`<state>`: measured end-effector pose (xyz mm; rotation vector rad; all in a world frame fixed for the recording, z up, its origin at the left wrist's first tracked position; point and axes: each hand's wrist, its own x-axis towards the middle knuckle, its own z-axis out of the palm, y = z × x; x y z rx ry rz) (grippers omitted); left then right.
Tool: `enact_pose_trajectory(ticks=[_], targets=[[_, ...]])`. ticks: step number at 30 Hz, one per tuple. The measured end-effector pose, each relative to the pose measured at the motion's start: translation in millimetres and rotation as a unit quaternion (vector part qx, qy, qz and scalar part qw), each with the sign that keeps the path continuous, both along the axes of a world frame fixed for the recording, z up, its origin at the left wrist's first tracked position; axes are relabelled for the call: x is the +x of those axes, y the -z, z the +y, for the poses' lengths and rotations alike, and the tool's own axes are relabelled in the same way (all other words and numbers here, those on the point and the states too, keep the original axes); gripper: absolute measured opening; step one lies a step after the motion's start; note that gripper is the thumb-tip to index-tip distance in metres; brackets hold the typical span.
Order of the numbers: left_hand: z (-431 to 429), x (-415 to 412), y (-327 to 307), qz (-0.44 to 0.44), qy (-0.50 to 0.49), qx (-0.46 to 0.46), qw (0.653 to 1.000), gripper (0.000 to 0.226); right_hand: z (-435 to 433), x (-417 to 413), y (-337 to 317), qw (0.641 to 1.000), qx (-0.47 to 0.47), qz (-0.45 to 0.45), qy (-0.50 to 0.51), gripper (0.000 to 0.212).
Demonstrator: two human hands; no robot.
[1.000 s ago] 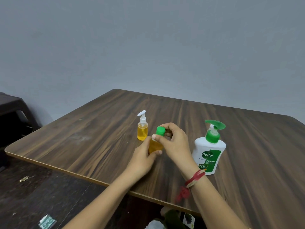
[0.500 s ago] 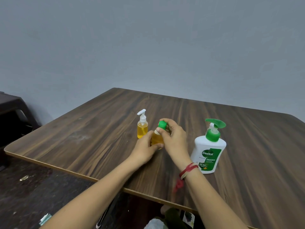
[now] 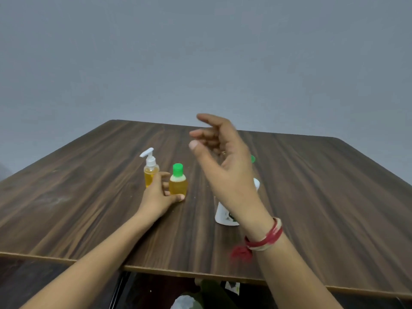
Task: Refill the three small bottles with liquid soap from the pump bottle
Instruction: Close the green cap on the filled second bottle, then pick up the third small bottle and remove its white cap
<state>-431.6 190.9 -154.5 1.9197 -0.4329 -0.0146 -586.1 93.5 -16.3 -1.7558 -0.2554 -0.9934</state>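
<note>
The dark brown wood-grain table [image 3: 312,197] looks smooth with a dull sheen, and its near edge has a paler band. The small green-capped bottle [image 3: 178,182] and the small white-pump bottle [image 3: 150,172] are clear glossy plastic. The large white pump bottle [image 3: 223,216] is smooth opaque plastic. The red wristband [image 3: 265,238] is twisted thread.

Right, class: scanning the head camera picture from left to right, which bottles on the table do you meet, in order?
small bottle with white pump → small bottle with green cap → large white pump bottle, partly hidden behind the raised right hand.
</note>
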Motion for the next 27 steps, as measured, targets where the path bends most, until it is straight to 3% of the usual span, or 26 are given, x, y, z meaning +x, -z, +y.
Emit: enact_pose_trajectory(ticks=[4, 8, 14, 18, 22, 27], targets=[[12.9, -12.5, 3.6, -0.031, -0.031, 0.009, 0.999, 0.083, -35.6, -21.7, -16.3, 0.995, 0.071, -0.062, 0.033, 0.026], [23.5, -30.0, 2.0, -0.095, -0.064, 0.0, 0.993, 0.067, -91.3, -21.0, -10.0, 0.979, 0.145, -0.075, 0.125, 0.022], [5.5, -48.0, -23.1, -0.171, -0.022, -0.072, 0.982, 0.051, -153.1, 23.0, 49.8, 0.938, 0.151, 0.214, 0.227, 0.038], [-13.2, -53.1, -28.9, -0.137, 0.009, -0.1, 0.985, 0.043, -162.7, 47.0, 77.1, 0.912, 0.088, 0.366, 0.165, 0.061], [-20.7, -58.2, -27.4, -0.11, 0.02, -0.132, 0.985, 0.042, -164.4, 64.0, 92.9, 0.904, 0.092, 0.396, 0.13, 0.056], [-16.9, -60.8, -27.1, -0.087, 0.022, -0.122, 0.989, 0.032, -168.2, 69.7, 105.8, 0.903, 0.103, 0.385, 0.163, 0.02]])
